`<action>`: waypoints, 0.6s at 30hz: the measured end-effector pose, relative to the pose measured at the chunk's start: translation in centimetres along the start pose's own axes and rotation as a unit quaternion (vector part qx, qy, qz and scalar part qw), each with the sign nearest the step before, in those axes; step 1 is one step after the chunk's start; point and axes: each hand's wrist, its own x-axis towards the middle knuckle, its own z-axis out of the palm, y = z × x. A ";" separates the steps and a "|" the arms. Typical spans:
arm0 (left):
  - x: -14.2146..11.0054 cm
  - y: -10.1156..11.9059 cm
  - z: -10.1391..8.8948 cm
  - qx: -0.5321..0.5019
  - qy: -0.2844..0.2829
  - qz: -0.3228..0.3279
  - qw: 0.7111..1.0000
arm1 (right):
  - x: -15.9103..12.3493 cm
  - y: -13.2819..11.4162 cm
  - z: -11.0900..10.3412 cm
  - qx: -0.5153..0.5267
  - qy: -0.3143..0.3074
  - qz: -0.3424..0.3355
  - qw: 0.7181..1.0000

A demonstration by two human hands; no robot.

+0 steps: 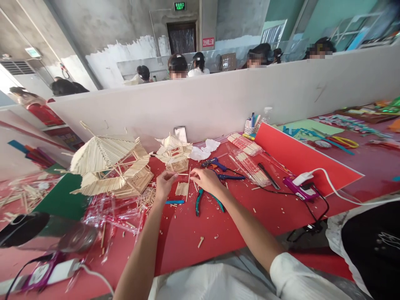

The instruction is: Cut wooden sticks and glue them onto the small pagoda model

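My left hand (165, 184) and my right hand (205, 179) are raised over the red table, fingers pinched on the two ends of a thin wooden stick (183, 174). Just below lies a small panel of sticks (180, 189) laid side by side, with a longer stick along its right edge. Green-handled pliers (198, 203) rest under my right wrist. Beside my left wrist is a blue pen-like tool (175, 202). Behind the hands stands a small stick pavilion (176, 160). A larger stick pavilion (106, 158), with a sloped roof, stands to the left.
A blue glue gun (218, 163) and bagged sticks (250, 168) lie right of the hands. A red board (300, 162) and purple power strip (301, 188) are farther right. Plastic wrappers (115, 214) and a clear bottle (68, 238) sit left. A white partition (218, 98) separates people beyond.
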 end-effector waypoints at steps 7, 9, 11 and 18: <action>0.2 -0.4 -0.2 -0.018 0.046 -0.008 0.999 | 3.3 -0.8 1.3 -0.026 0.016 -0.004 1.000; 0.4 -0.8 -0.2 -0.021 0.048 -0.005 0.999 | 3.9 -0.6 1.6 -0.035 0.014 -0.006 0.999; 0.6 -1.1 -0.4 -0.018 0.048 0.000 0.999 | 4.5 -0.5 1.9 -0.039 0.009 -0.018 0.999; 1.6 -1.8 -1.3 0.053 0.063 0.023 0.996 | 5.9 0.8 1.9 -0.068 -0.010 -0.032 0.997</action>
